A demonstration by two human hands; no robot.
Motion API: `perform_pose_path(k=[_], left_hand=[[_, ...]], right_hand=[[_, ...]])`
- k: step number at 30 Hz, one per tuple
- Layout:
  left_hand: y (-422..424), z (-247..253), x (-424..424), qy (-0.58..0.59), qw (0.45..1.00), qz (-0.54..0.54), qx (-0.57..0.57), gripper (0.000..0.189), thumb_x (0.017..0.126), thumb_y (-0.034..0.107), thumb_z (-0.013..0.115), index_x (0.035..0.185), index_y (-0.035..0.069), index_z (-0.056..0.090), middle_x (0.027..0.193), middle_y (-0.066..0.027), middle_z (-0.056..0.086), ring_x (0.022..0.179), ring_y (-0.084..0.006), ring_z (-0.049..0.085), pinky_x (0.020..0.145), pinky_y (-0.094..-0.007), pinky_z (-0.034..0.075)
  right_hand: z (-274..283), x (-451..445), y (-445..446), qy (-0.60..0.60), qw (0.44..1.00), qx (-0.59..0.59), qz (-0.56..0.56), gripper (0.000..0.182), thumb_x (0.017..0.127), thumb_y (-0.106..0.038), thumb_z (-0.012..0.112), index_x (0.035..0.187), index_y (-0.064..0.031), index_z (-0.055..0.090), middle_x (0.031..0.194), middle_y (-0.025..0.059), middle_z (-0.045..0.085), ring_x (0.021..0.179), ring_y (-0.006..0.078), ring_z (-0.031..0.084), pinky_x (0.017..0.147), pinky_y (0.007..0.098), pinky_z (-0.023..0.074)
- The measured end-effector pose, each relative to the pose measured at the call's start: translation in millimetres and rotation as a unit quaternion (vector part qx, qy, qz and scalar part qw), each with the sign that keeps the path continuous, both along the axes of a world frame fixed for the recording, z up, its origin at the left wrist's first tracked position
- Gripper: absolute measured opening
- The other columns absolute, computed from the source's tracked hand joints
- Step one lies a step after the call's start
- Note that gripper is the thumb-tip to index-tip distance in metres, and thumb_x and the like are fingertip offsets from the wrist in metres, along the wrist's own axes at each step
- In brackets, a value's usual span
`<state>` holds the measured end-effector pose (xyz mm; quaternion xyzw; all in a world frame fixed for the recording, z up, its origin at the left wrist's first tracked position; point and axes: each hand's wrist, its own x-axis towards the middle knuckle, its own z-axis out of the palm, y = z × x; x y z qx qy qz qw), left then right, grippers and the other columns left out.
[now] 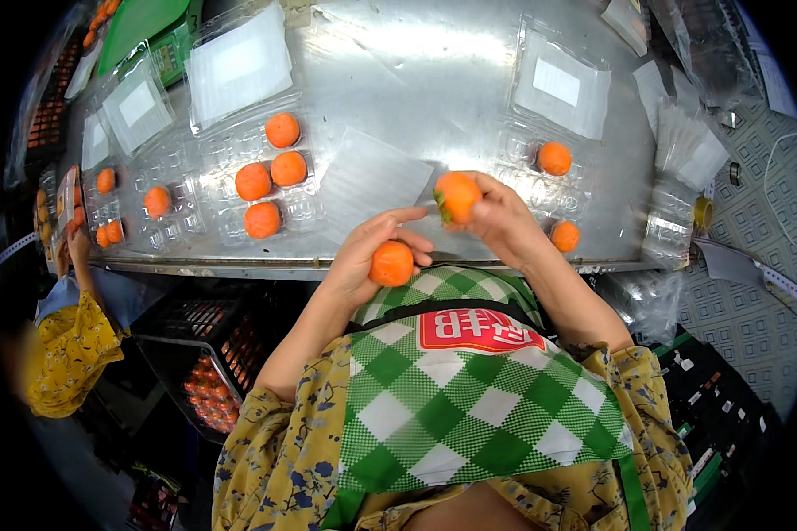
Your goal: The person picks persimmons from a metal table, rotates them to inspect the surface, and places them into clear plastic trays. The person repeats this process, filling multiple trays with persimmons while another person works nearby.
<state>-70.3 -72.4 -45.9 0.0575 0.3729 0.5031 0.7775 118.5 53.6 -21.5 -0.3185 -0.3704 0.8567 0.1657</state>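
Observation:
In my left hand (356, 259) rests a round orange persimmon (392, 263), just in front of the table's near edge. My right hand (505, 222) grips a second persimmon (460, 196), its green calyx turned to the left. A thin white foam sheet (375, 176) lies flat on the metal table beyond my hands. To the left, an opened clear plastic clamshell tray (222, 216) has several persimmons (262, 220) in its cells. On the right, another opened clamshell (518, 179) carries two persimmons (555, 158), one far and one near.
White sheets (239, 70) lie on the left clamshell's lid. A green scale (143, 33) stands at the back left. Stacked clear packaging (667, 212) lines the right end. Below the table, a black crate (202, 358) holds packed red-orange produce. A co-worker's hand (78, 247) works far left.

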Motion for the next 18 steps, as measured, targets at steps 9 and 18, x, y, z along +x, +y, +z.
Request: perform_pose_path(k=[9,18], left_hand=[[-42,-2,-31,-0.031,0.996,0.073,-0.030,0.051,0.099,0.036,0.042,0.130,-0.004,0.045,0.096,-0.0170,0.065,0.085,-0.0238,0.065,0.070,-0.0316,0.055],[-97,-8,-77,-0.005,0.980,0.190,-0.049,0.051,0.099,0.039,0.041,0.129,-0.002,0.047,0.096,-0.0163,0.066,0.085,-0.0250,0.065,0.071,-0.0346,0.055]], right_hand=[[-13,-23,-12,0.197,0.919,-0.342,-0.018,0.059,0.096,-0.050,0.036,0.128,-0.0007,0.046,0.109,0.0201,0.061,0.086,0.0257,0.065,0.082,0.0405,0.0517],[-25,-80,-33,-0.101,0.988,0.089,0.076,0.049,0.080,-0.030,0.071,0.117,-0.0015,0.053,0.104,0.0108,0.062,0.090,0.0161,0.062,0.080,0.0297,0.0487]])
